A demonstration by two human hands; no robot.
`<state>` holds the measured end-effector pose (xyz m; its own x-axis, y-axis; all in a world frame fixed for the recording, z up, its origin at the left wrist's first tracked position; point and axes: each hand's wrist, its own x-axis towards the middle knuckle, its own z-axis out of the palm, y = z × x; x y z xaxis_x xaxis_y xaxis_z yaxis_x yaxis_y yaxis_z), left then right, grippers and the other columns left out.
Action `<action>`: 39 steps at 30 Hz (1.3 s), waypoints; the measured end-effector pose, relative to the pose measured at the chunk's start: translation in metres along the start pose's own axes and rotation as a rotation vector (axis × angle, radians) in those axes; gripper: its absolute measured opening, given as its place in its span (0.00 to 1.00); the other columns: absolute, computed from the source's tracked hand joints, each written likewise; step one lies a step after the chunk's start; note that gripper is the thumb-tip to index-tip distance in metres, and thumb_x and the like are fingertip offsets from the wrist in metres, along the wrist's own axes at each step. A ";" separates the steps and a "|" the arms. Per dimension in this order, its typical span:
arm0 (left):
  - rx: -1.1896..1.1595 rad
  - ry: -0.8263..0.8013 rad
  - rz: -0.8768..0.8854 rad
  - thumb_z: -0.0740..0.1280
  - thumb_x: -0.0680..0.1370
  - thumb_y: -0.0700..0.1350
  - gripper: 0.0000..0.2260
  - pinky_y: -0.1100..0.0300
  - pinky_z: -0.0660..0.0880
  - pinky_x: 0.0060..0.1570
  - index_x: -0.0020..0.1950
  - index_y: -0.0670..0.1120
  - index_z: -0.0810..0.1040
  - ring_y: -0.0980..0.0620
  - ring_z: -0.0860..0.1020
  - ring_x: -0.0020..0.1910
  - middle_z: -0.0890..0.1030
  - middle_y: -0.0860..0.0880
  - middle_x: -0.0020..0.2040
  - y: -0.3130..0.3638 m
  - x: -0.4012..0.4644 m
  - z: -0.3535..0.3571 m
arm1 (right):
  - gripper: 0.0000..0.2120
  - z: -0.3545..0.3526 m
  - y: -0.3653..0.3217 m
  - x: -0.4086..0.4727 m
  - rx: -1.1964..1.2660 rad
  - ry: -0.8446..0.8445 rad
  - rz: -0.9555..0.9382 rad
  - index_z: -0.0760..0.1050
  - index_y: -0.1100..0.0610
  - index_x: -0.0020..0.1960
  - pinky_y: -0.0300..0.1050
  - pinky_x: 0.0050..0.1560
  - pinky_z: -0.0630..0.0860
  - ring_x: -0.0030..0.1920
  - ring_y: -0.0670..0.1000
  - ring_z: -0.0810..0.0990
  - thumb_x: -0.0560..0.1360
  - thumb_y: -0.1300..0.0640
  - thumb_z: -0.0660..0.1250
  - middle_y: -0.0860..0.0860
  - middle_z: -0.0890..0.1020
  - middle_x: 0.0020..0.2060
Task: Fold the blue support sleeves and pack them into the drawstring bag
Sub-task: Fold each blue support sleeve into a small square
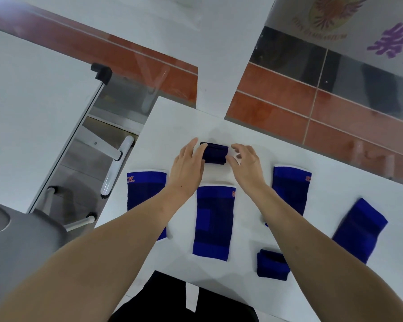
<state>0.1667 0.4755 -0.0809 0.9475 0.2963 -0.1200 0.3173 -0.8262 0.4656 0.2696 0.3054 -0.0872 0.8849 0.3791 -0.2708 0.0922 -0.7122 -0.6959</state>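
A small dark blue folded sleeve (215, 153) lies at the far middle of the white table (172, 122). My left hand (187, 163) grips its left end and my right hand (244, 163) pinches its right end. Nearer to me, flat blue support sleeves lie in a row: one on the left (147, 194) partly under my left forearm, one in the centre (213, 219), one on the right (291, 189) and one tilted at the far right (358, 228). A second small folded sleeve (272, 264) sits near the front edge. Black fabric with a white strip (184, 296) shows at the near edge; I cannot tell whether it is the bag.
Left of the table stand a grey chair (21, 240) and a white door with a handle (119, 163). Beyond the table's far edge there is a red-tiled floor (277, 103) and a glass panel.
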 end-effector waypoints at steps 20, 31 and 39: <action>0.032 -0.236 -0.118 0.64 0.83 0.49 0.20 0.53 0.74 0.57 0.75 0.48 0.68 0.48 0.72 0.60 0.73 0.47 0.64 0.010 -0.131 0.028 | 0.20 0.033 0.022 -0.155 0.013 0.079 0.295 0.72 0.53 0.71 0.46 0.58 0.80 0.55 0.48 0.79 0.81 0.56 0.71 0.49 0.78 0.60; -0.109 -0.321 -0.230 0.67 0.82 0.49 0.25 0.52 0.73 0.64 0.78 0.51 0.66 0.47 0.70 0.64 0.72 0.47 0.66 0.023 -0.137 0.029 | 0.15 0.026 0.017 -0.154 0.409 0.074 0.549 0.75 0.49 0.61 0.41 0.47 0.77 0.48 0.45 0.81 0.77 0.59 0.73 0.45 0.83 0.46; -0.251 -0.193 -0.273 0.69 0.81 0.48 0.18 0.56 0.72 0.64 0.71 0.50 0.76 0.48 0.74 0.62 0.75 0.48 0.63 0.043 -0.153 0.028 | 0.12 0.011 0.015 -0.160 0.433 -0.029 0.501 0.81 0.60 0.47 0.49 0.43 0.75 0.40 0.51 0.78 0.79 0.51 0.71 0.56 0.83 0.39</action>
<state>0.0368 0.3814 -0.0673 0.8271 0.3738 -0.4196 0.5615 -0.5801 0.5901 0.1246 0.2411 -0.0618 0.7596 0.0839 -0.6449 -0.5247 -0.5068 -0.6840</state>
